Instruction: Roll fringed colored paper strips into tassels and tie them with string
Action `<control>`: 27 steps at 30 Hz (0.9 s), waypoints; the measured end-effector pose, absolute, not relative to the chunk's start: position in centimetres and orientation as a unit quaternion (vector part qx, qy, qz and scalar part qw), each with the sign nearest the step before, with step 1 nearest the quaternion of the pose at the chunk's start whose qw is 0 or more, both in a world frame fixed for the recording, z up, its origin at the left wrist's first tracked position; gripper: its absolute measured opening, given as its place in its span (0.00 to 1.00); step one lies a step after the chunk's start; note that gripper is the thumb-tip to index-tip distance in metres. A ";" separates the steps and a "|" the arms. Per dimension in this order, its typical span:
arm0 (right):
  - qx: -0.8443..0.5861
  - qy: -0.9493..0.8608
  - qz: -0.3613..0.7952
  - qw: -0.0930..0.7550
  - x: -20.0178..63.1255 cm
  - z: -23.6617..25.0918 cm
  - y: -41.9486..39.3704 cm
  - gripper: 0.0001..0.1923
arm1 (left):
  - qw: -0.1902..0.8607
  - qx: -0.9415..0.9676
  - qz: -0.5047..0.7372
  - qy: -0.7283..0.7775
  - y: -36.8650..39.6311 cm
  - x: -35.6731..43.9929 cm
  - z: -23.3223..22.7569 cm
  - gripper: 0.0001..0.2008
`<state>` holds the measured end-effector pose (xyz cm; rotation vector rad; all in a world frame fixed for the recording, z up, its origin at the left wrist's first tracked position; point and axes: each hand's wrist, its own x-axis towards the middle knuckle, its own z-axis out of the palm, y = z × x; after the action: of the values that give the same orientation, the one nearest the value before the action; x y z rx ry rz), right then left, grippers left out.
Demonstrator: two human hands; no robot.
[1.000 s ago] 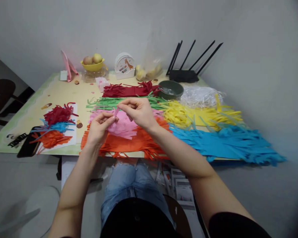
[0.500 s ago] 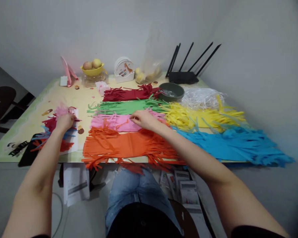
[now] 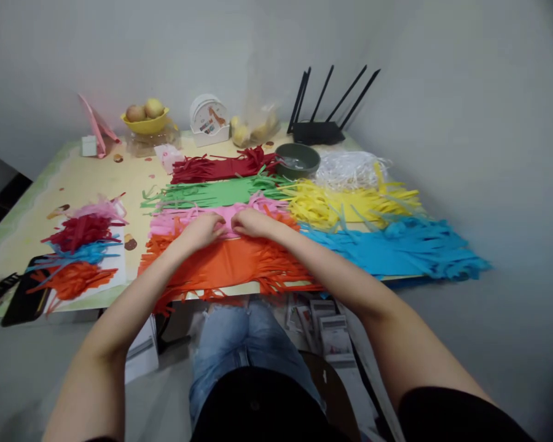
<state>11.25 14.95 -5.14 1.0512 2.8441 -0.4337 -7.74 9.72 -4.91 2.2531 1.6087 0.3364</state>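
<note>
My left hand (image 3: 204,229) hovers at the edge between the pink and orange fringes, fingers curled with a small gap at the tips and nothing visible in them. Close beside it, my right hand (image 3: 251,223) is closed in a pinch over the pink fringed paper (image 3: 229,216); what it holds, if anything, is hidden. Orange fringed paper (image 3: 233,263) lies nearest me, under both forearms. Behind the pink are green fringed paper (image 3: 216,193) and dark red fringed paper (image 3: 228,168). Cut strips lie on the left in pink, red (image 3: 83,232), blue and orange bunches.
Yellow (image 3: 354,205) and blue fringed paper (image 3: 378,252) lie on the right. A dark bowl (image 3: 297,153), white shreds (image 3: 348,170) and a black router (image 3: 317,132) stand behind. A phone (image 3: 25,299) lies at the front left edge. A yellow fruit bowl (image 3: 146,126) is at the back.
My left hand has moved right, from the bunches of strips to beside my right hand. My right hand stays over the pink paper. The view has shifted to the right.
</note>
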 end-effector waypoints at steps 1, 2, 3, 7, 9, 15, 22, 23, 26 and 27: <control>0.349 0.925 -0.143 0.036 11.3 -5.0 14.9 0.15 | 0.189 0.790 0.110 0.573 10.2 -7.2 -5.4 0.15; 0.354 0.923 -0.145 0.033 11.3 -4.9 14.8 0.15 | 0.202 0.784 0.101 0.578 10.6 -7.0 -5.7 0.14; 0.357 0.922 -0.148 0.029 11.3 -4.8 14.8 0.15 | 0.215 0.778 0.094 0.582 10.9 -7.1 -6.0 0.12; 0.365 0.917 -0.160 0.011 11.3 -5.0 15.4 0.14 | 0.246 0.756 0.086 0.601 11.4 -8.2 -5.9 0.13; 0.370 0.915 -0.163 0.003 11.3 -5.1 15.9 0.13 | 0.243 0.745 0.088 0.615 11.4 -8.3 -5.8 0.15; 0.384 0.912 -0.138 -0.040 10.7 -4.8 14.2 0.18 | 0.176 0.724 0.082 0.662 11.3 -6.9 -6.4 0.09; 0.349 0.924 -0.144 -0.057 7.9 -7.0 8.9 0.23 | 0.066 0.698 0.122 0.703 9.8 -5.7 -5.4 0.12; 0.364 0.918 -0.147 -0.060 7.6 -7.4 9.2 0.26 | 0.049 0.693 0.129 0.708 9.4 -5.6 -5.2 0.13; 0.418 0.889 -0.169 -0.073 7.1 -8.0 11.1 0.30 | 0.008 0.677 0.145 0.721 8.5 -5.7 -4.5 0.16; 0.430 0.881 -0.182 -0.075 7.1 -8.1 11.8 0.28 | -0.004 0.667 0.152 0.729 8.3 -6.0 -4.4 0.16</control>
<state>7.13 11.83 -8.05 1.4210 2.9078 -0.6017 -5.99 8.28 -4.38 2.1014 2.2976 0.4790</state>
